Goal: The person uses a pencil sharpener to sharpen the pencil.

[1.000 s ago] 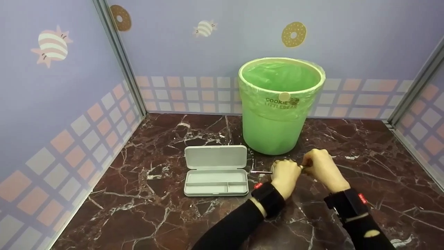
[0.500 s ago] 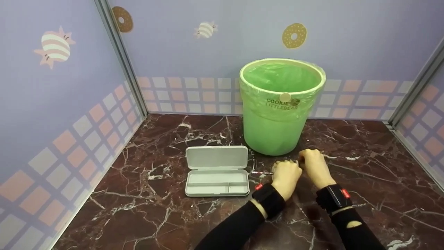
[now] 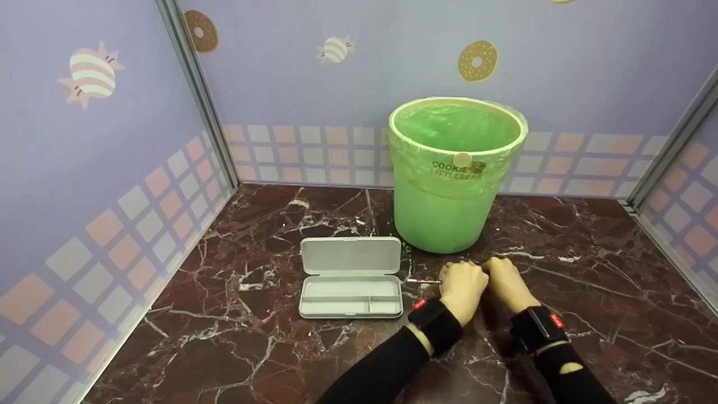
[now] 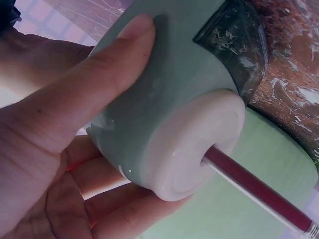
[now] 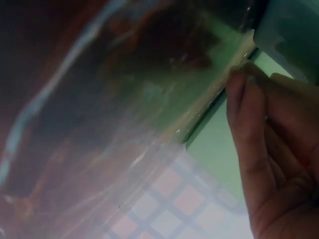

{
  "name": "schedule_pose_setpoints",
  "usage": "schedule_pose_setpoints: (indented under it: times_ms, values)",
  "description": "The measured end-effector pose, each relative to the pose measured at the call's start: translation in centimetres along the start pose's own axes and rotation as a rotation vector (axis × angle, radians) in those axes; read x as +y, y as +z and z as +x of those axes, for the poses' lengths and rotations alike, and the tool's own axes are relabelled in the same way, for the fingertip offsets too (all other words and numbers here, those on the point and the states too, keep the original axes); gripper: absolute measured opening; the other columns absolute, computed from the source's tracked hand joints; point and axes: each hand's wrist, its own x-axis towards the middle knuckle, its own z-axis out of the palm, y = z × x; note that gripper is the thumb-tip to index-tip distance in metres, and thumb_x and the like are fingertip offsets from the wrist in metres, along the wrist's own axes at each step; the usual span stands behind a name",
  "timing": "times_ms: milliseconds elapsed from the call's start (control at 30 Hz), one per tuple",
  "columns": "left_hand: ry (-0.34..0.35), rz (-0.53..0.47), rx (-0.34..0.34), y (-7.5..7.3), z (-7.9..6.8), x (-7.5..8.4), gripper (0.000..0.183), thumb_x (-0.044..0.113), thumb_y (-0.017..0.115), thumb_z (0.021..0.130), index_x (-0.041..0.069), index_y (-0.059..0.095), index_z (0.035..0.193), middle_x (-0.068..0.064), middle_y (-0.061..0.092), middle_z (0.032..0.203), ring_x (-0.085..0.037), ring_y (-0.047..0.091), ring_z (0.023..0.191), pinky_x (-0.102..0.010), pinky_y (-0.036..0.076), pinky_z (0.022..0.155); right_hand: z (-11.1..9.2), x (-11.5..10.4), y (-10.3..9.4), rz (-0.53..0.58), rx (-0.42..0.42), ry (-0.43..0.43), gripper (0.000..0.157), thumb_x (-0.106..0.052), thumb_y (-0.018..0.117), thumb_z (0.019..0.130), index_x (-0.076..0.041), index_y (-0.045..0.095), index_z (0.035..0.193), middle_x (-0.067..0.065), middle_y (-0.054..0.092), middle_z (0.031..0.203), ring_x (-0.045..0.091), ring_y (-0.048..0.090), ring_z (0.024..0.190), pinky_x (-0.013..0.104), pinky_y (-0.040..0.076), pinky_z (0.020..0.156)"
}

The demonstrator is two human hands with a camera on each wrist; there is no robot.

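My left hand (image 3: 463,289) grips a grey-green pencil sharpener (image 4: 149,94), thumb along its body and fingers beneath. Its round pale front faces left, and a dark see-through part (image 4: 237,47) shows on one side. A dark red and silver pencil (image 4: 259,189) sticks out of the front hole. Close against the sharpener's other end, my right hand (image 3: 507,283) has its fingers pinched together around the crank, which they hide. In the right wrist view, the curled fingers (image 5: 251,119) are beside the sharpener's dim green end (image 5: 294,35).
An open pale grey pencil case (image 3: 350,255) with a divided tray lies left of the pencil tip. Behind my hands stands a green trash bin (image 3: 440,221) with a clear liner. Patterned wall panels (image 3: 314,101) enclose the dark red marbled table (image 3: 252,342).
My right hand has swung left and down around the sharpener's end, nearer to my left hand. The left hand keeps its grip almost in place, the pencil still in the sharpener.
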Motion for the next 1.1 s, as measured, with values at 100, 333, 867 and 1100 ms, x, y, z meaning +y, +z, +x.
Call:
schedule_pose_setpoints:
  times_ms: [100, 333, 867, 1100]
  values:
    - [-0.003, 0.005, -0.011, 0.0, 0.1, 0.0, 0.027, 0.027, 0.048, 0.096, 0.035, 0.072, 0.087, 0.013, 0.069, 0.088, -0.005, 0.057, 0.066, -0.025, 0.037, 0.047, -0.1, 0.1, 0.0, 0.010, -0.022, -0.008, 0.013, 0.006, 0.065, 0.064, -0.006, 0.063, 0.058, 0.010, 0.067, 0.061, 0.024, 0.059, 0.056, 0.047, 0.047, 0.055]
    - [-0.001, -0.003, -0.017, 0.0, 0.4, 0.2, 0.025, 0.030, 0.052, 0.094, 0.037, 0.072, 0.079, 0.017, 0.067, 0.080, -0.004, 0.055, 0.059, -0.027, 0.037, 0.043, -1.5, 0.0, -0.5, 0.022, -0.095, -0.015, 0.014, 0.003, 0.069, 0.058, -0.007, 0.058, 0.057, 0.002, 0.057, 0.056, 0.016, 0.044, 0.053, 0.038, 0.043, 0.049]
    - [-0.036, -0.031, -0.054, -0.2, 0.6, 0.4, 0.021, 0.039, 0.054, 0.092, 0.043, 0.072, 0.082, 0.020, 0.069, 0.082, -0.004, 0.058, 0.062, -0.030, 0.040, 0.045, -3.9, -1.5, -2.6, 0.129, -0.156, -0.084, 0.025, -0.001, 0.071, 0.058, -0.012, 0.050, 0.050, -0.016, 0.037, 0.048, -0.001, 0.032, 0.045, 0.020, 0.030, 0.044]
    - [-0.058, -0.016, -0.045, -0.1, 0.3, 0.3, 0.024, 0.034, 0.051, 0.094, 0.042, 0.072, 0.085, 0.017, 0.069, 0.086, -0.004, 0.057, 0.067, -0.029, 0.039, 0.048, -3.6, -2.5, -4.6, 0.155, -0.196, -0.087, 0.024, 0.006, 0.067, 0.059, -0.011, 0.052, 0.051, -0.013, 0.045, 0.046, -0.003, 0.038, 0.041, 0.019, 0.035, 0.042]
